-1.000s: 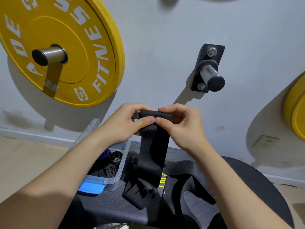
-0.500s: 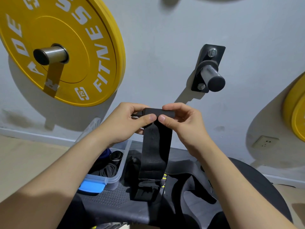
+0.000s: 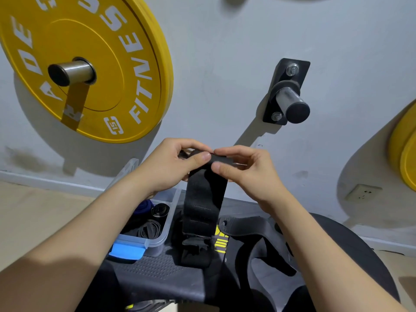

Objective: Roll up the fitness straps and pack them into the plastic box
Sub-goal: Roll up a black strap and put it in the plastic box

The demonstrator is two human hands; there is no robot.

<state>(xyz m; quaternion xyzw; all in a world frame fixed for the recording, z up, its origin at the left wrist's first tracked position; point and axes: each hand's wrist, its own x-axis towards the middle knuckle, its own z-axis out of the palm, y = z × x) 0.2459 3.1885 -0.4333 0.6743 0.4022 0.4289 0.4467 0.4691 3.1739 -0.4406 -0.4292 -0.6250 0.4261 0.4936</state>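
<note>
1. Weight plate (image 3: 85,64), yellow, hung on a steel peg on the grey wall at far left. Its white lettering read "FITNESS", beside the letters "ADE" from a cut-off word and a small square logo.
2. Plastic box (image 3: 155,246), clear with a blue latch, sat open on the dark bench (image 3: 153,269) under the left forearm. Rolled dark and blue straps already lay inside.
3. Left hand (image 3: 171,167) pinched the top end of a black fitness strap (image 3: 204,210) between thumb and curled fingers.
4. Strap hung straight down from both hands, its loose lower end resting on the bench just right of the box. Only a small roll showed at the top.
5. Right hand (image 3: 245,170) pinched the same top end, its thumb close beside the left thumb.
6. Step, as judged: the rolling of this strap was in its early part. The next move called for both hands to turn the roll downward, tight and even-edged, then carry it left into the box.
7. Yellow print (image 3: 221,242) on a black item lying right of the strap was partly hidden and unreadable.
8. Bare wall peg (image 3: 290,102) and a second yellow plate (image 3: 405,154) at far right showed no writing.
</note>
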